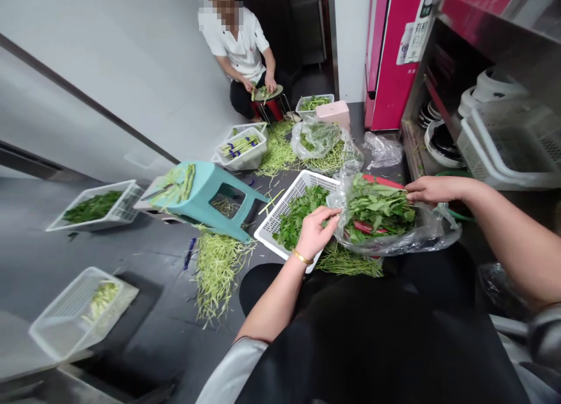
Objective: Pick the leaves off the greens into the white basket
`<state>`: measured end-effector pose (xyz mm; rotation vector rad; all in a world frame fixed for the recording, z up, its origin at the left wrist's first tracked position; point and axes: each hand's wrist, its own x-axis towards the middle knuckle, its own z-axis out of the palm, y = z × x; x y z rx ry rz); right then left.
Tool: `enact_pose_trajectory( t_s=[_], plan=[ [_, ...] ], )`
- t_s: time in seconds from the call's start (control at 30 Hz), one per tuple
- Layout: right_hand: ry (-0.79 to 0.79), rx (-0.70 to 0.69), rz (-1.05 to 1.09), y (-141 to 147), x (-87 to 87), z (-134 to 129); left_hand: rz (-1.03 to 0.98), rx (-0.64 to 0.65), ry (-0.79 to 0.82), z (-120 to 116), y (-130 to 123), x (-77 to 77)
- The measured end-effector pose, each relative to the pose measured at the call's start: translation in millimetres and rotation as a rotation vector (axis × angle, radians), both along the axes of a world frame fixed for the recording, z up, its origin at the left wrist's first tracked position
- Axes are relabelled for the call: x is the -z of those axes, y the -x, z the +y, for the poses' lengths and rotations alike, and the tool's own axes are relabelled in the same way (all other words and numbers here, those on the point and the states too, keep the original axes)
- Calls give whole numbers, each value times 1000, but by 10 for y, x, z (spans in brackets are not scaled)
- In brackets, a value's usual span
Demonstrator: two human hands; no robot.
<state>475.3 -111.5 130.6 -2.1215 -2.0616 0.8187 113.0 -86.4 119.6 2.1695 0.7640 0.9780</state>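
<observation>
Left hand (pixel 318 233) pinches the bag (pixel 409 246), right hand (pixel 428 189) touches the leaves (pixel 381 202) inside, grip unclear, and greens (pixel 302 217) in the basket (pixel 275 218) by the left hand look done, bagged ones to go

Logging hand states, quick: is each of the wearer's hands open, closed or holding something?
Left hand: at the edge of the plastic bag; grip cannot be told.
Right hand: at the leafy greens; grip cannot be told.

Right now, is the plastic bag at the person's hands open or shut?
Open: the bag lies spread wide, with leafy greens showing uncovered between the left hand and right hand.
</observation>
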Motion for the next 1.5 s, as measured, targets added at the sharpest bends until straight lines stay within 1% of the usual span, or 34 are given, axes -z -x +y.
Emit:
enact_pose_trajectory(
  t_s=[0.03, 0.1, 0.17, 0.2, 0.23, 0.3, 0.37, 0.43, 0.47, 0.5, 0.57, 0.63, 0.67, 0.7, 0.77, 0.83, 0.9, 1.0, 1.07, 1.13, 1.2, 1.27, 1.33, 1.4, 1.43, 1.47, 1.5],
  plan=[
    [61, -40, 56, 7, -85, -4, -25, -3, -58, 24, -6, -92],
    [201, -122, 153, 64, -262, 2, -32, 44, -152, 70, -56, -252],
    [206, -116, 161, 161, -428, 26, 23, 146, -167, 99, -156, -335],
    [205, -119, 159, 215, -501, 43, 59, 206, -139, 102, -217, -337],
    [206, -132, 175, 269, -566, 63, 89, 262, -91, 97, -279, -313],
    [212, -174, 265, 368, -676, 106, 103, 334, 51, 63, -387, -200],
    [192, -189, 353, 458, -759, 141, 31, 317, 233, 12, -440, -43],
    [98, -135, 413, 552, -800, 158, -100, 257, 487, -32, -420, 99],
    [20, -82, 465, 610, -794, 161, -173, 234, 641, -48, -384, 150],
    [-72, -15, 543, 680, -765, 164, -248, 221, 795, -58, -335, 187],
    [-221, 123, 717, 877, -631, 178, -386, 198, 1054, -67, -213, 222],
    [-251, 192, 802, 1163, -417, 220, -479, 158, 1186, -67, -87, 231],
    [-237, 183, 793, 1332, -299, 255, -505, 133, 1215, -63, -27, 237],
    [-224, 144, 764, 1508, -185, 299, -521, 103, 1229, -57, 31, 250],
    [-209, 26, 696, 1839, -1, 414, -540, 24, 1232, -27, 155, 296],
    [-147, -68, 658, 2084, 108, 561, -563, -39, 1241, 35, 308, 365],
    [-15, -112, 671, 2227, 159, 729, -613, -21, 1295, 130, 499, 444],
    [156, -167, 750, 2332, 202, 991, -690, 107, 1488, 305, 805, 563],
    [192, -198, 777, 2388, 239, 1166, -708, 171, 1614, 411, 970, 642],
    [165, -194, 760, 2436, 273, 1339, -713, 208, 1682, 492, 1082, 720],
    [113, -145, 771, 2451, 287, 1515, -726, 226, 1710, 551, 1155, 797],
    [86, -64, 853, 2417, 276, 1692, -745, 232, 1737, 600, 1220, 870],
    [64, 18, 981, 2348, 266, 1866, -782, 238, 1771, 648, 1294, 933],
    [8, 78, 1098, 2286, 294, 2036, -845, 246, 1787, 693, 1377, 980],
    [-30, 109, 1117, 2274, 332, 2116, -883, 251, 1780, 711, 1417, 997],
    [-56, 126, 1079, 2280, 386, 2190, -918, 256, 1766, 724, 1451, 1008],
    [-62, 129, 994, 2306, 453, 2255, -945, 258, 1750, 732, 1478, 1015]
  ],
)
